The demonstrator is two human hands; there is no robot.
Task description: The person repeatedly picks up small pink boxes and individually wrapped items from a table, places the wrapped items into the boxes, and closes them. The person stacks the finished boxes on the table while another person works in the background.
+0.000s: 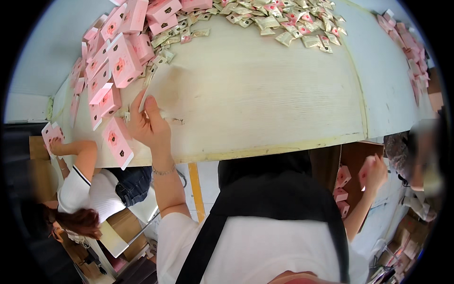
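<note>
My left hand [151, 125] is above the left part of the table, beside an upturned-flap pink box [117, 137]. Its thumb and forefinger come together round a thin pale edge that I cannot make out. Out to my right, below the table's level, my right hand [377, 174] grips a small pink box [365, 171]. It is over an open brown carton [360, 158], where several pink boxes [344, 176] are stacked. Many pink boxes [124, 61] are piled beyond my left hand, some with flaps raised. Small gold-and-pink sachets [267, 22] lie scattered along the far side.
The pale wooden table [265, 94] has a taped near edge in front of me. At the left sits a co-worker [97, 189] with a hand on a pink box [51, 133]. Another person [402, 146] is at the right, near more pink boxes [409, 49].
</note>
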